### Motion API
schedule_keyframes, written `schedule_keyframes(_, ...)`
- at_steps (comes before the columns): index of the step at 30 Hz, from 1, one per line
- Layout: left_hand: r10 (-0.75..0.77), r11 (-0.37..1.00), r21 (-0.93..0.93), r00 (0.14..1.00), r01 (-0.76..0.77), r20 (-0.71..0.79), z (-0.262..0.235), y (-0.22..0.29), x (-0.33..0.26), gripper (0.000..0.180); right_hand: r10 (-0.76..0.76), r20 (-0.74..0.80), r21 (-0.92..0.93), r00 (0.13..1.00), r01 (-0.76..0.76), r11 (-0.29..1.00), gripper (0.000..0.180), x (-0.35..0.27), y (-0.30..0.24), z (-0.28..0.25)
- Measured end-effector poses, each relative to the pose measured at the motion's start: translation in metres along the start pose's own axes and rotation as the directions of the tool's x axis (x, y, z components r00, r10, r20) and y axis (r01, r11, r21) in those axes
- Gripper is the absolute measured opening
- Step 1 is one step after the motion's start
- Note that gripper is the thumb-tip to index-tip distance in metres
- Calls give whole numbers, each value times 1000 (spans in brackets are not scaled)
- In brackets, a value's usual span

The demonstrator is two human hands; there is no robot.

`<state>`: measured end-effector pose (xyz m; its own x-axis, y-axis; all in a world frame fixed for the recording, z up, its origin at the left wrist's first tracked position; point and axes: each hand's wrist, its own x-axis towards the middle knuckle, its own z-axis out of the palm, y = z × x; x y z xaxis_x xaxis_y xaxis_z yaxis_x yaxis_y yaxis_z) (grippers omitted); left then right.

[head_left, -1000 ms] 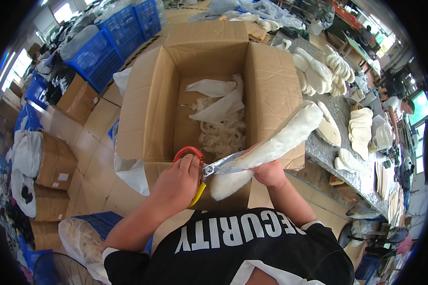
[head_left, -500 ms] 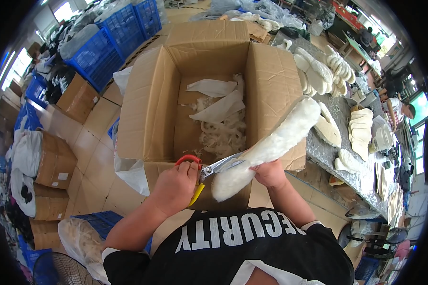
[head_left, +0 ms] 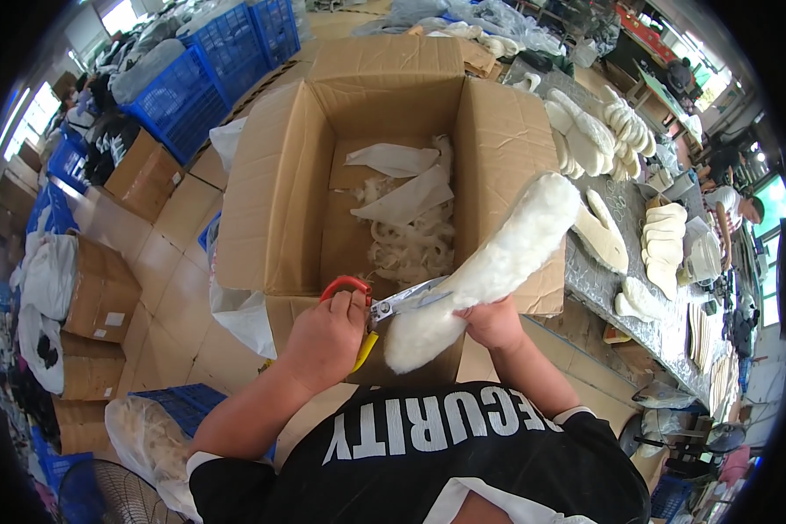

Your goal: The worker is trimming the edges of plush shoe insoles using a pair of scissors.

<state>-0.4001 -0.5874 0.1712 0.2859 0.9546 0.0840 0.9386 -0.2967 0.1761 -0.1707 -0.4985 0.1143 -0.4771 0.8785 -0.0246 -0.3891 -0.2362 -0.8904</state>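
Observation:
My left hand (head_left: 325,339) is closed round the handles of a pair of scissors (head_left: 403,301), one handle red and the other yellow. The metal blades lie against the edge of a white fleecy insole (head_left: 506,253), about a third of the way up from its near end. Gripping that insole from its right side is my right hand (head_left: 494,321), with part of its fingers hidden behind the fleece. Both hands are over the near side of an open cardboard box (head_left: 275,192). Inside the box lie two flat white pieces (head_left: 408,197) and a heap of curly white trimmings (head_left: 410,249).
On the right stands a grey work table (head_left: 589,279) with stacked fleecy insoles (head_left: 624,135) and other pale insole pieces (head_left: 663,244). Blue plastic crates (head_left: 183,100) and cardboard boxes (head_left: 102,288) line the left. A fan (head_left: 105,493) stands at lower left. Another person (head_left: 732,210) is far right.
The insole has shifted slightly left and its far end has tipped a little. Both hands keep their grips, and the scissors stay at the insole's edge.

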Motion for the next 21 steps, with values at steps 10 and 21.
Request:
schedule_keyframes(10,20,1000,15,988,-18,-153,7,6,6,29,15,-80,-195,997,-31,980,49,-3,0,9)
schedule_keyframes(21,37,993,118,986,-18,-164,3,4,8,29,116,285,113,952,-154,982,55,18,-50,19)
